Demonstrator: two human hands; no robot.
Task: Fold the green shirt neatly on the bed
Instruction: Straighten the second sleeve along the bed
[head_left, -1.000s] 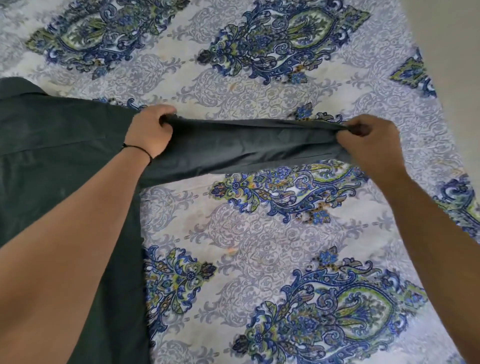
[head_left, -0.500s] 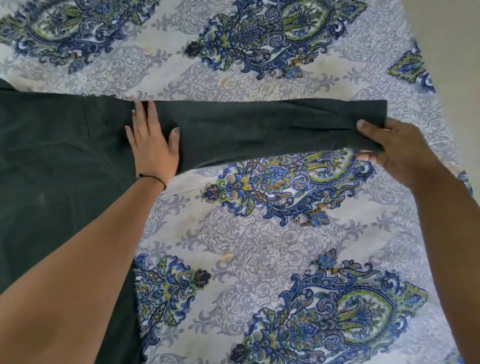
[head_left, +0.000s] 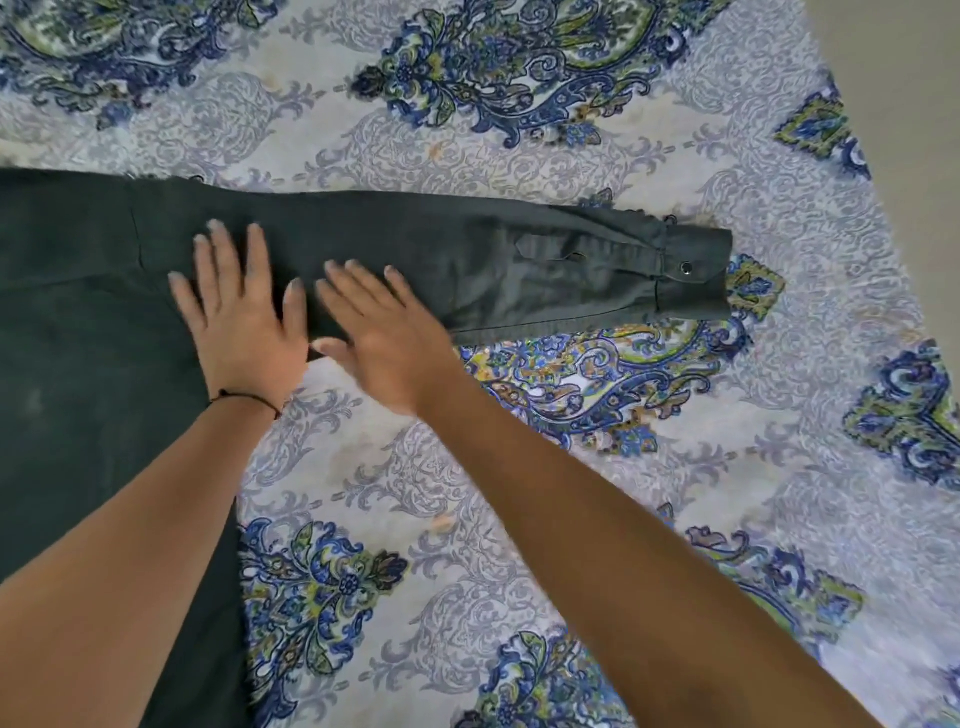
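Observation:
The dark green shirt (head_left: 72, 322) lies flat on the bed, its body at the left edge of view. One long sleeve (head_left: 519, 265) stretches out to the right and ends in a cuff (head_left: 696, 270) with a metal snap. My left hand (head_left: 244, 317) rests flat with spread fingers on the sleeve near the armpit seam. My right hand (head_left: 379, 332) lies flat beside it on the sleeve, fingers straight and slightly blurred. Neither hand holds any cloth.
The bed sheet (head_left: 519, 467) is white and grey with blue and green paisley patterns and fills most of the view. Its right edge runs diagonally at the top right, with plain beige floor (head_left: 904, 62) beyond.
Both hands let go of the sleeve, which now lies flat on the sheet. My right hand moved left from the cuff to beside my left hand.

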